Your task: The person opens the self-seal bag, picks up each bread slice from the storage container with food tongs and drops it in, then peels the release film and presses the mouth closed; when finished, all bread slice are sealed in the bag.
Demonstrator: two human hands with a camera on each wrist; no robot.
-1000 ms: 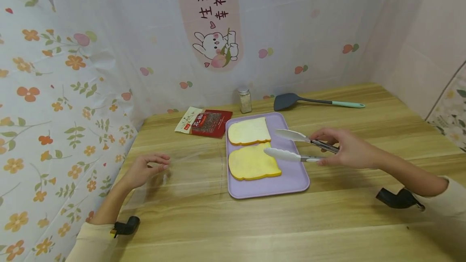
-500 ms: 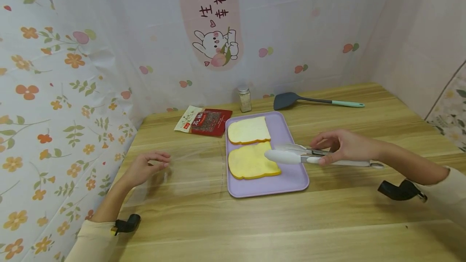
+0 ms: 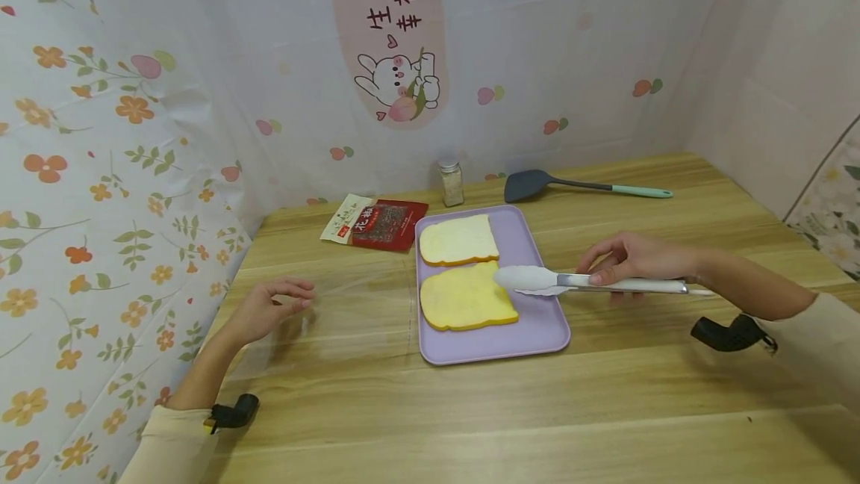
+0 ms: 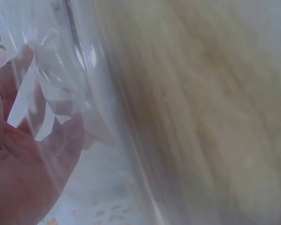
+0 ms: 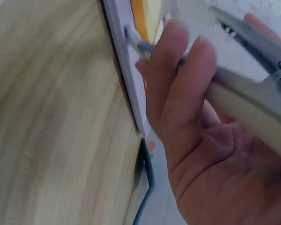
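Head view gives us the right hand (image 3: 637, 257), thumb and fingers curled around the tongs (image 3: 571, 281) partway along their arms; we judge this grip lets the fingers set the gap. How wide the tips stand we cannot tell, as the near arm hides the far one. They overlap the right edge of the nearer slice (image 3: 463, 301), though contact is unclear to us. Near the table's left edge, the left hand (image 3: 267, 311) has loosely bent fingers at some clear plastic (image 3: 363, 312); we cannot tell whether they pinch it.

Both slices lie flat on the purple tray (image 3: 484, 349), the farther slice (image 3: 457, 239) by its back left corner, so its right edge has bare room, handy for the tongs, we think. Along the table's (image 3: 470, 424) back edge we find a red pouch (image 3: 383, 222), an upright jar (image 3: 452, 184) and a spatula (image 3: 527, 185), presumably set aside from the work.
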